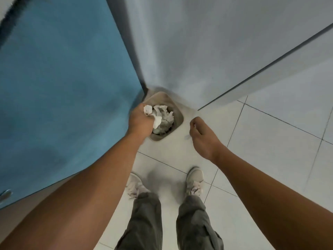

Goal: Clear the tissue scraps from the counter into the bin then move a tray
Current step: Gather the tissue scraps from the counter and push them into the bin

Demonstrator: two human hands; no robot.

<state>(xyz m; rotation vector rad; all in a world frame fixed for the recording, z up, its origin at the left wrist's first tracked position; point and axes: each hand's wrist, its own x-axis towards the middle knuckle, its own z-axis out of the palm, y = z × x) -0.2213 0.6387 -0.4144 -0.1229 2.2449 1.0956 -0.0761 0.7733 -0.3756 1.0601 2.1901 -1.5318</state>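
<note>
A small beige bin (178, 118) stands on the floor in the corner between a blue cabinet and a grey wall. Crumpled tissue fills its inside. My left hand (139, 121) hovers over the bin's left rim and grips white tissue scraps (153, 115) that stick out past its fingers. My right hand (200, 136) hangs to the right of the bin, fingers loosely curled, holding nothing. The counter and the tray are out of view.
The blue cabinet front (63, 87) runs along the left with a metal handle (5, 193) at its lower edge. The grey wall (198, 51) rises behind the bin. White floor tiles (261, 141) spread to the right. My two shoes stand just in front of the bin.
</note>
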